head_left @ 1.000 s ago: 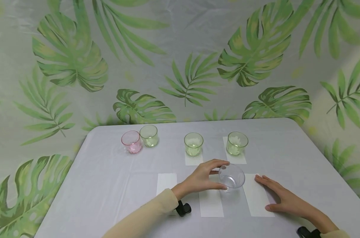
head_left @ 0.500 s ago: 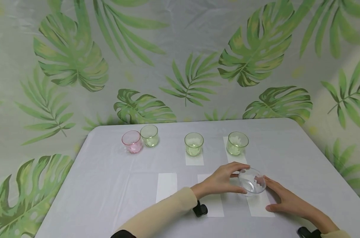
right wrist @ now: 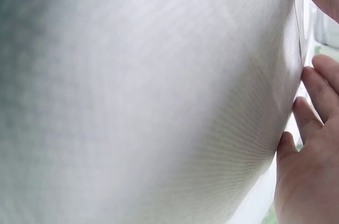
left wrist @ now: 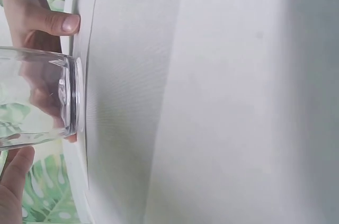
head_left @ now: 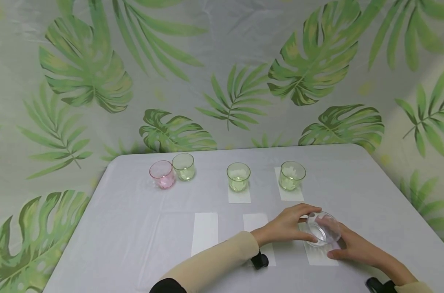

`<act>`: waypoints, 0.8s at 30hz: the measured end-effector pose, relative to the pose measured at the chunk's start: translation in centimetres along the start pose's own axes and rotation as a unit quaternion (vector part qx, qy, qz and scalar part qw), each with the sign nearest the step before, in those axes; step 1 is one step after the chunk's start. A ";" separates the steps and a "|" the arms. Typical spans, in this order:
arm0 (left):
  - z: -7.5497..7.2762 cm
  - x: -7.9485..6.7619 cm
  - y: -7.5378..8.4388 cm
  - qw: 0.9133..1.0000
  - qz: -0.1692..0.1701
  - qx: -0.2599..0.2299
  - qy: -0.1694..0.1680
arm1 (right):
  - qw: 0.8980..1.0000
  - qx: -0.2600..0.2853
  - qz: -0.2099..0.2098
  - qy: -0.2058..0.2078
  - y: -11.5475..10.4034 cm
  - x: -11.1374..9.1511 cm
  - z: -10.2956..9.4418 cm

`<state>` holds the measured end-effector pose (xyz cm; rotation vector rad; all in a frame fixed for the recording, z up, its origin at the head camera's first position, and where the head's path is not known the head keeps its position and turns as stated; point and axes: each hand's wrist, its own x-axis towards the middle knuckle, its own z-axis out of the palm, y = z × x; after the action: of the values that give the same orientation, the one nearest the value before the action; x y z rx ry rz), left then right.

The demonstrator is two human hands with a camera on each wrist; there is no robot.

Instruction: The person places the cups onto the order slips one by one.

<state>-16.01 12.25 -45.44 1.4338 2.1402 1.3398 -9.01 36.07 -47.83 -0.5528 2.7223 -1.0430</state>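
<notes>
My left hand grips a clear glass cup from its left side, thumb in front and fingers behind. The cup is slightly tilted, over or on the right-hand white paper rectangle. Seen from the left wrist, the cup's base is very close to the paper; whether it touches, I cannot tell. My right hand rests on the table just right of the cup, its thumb by the paper's edge. In the right wrist view, that hand's fingers lie spread and relaxed against the cloth.
Two green cups, one in the middle and one to the right, stand on back papers. A pink cup and another green cup sit close together at back left. More white paper lies in the front row.
The left hand has carried the clear cup rightward and slightly nearer, from between the middle and right papers to the right paper beside my right hand. The right hand has stayed in place.
</notes>
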 end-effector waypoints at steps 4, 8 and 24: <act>0.1 0.1 -0.2 1.000 -0.002 0.008 -0.001 | 1.000 -0.005 -0.006 0.005 0.1 0.0 0.0; 0.2 0.3 -0.5 1.000 0.001 0.028 -0.007 | 1.000 0.001 -0.008 0.009 0.3 0.0 0.1; -0.9 -0.2 -0.4 0.996 -0.031 0.069 -0.036 | 0.999 -0.029 -0.004 0.016 -0.1 -0.4 -0.9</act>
<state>-16.72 11.55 -45.29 1.4281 2.2496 1.1214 -8.91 36.76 -47.08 -0.5619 2.7887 -0.9865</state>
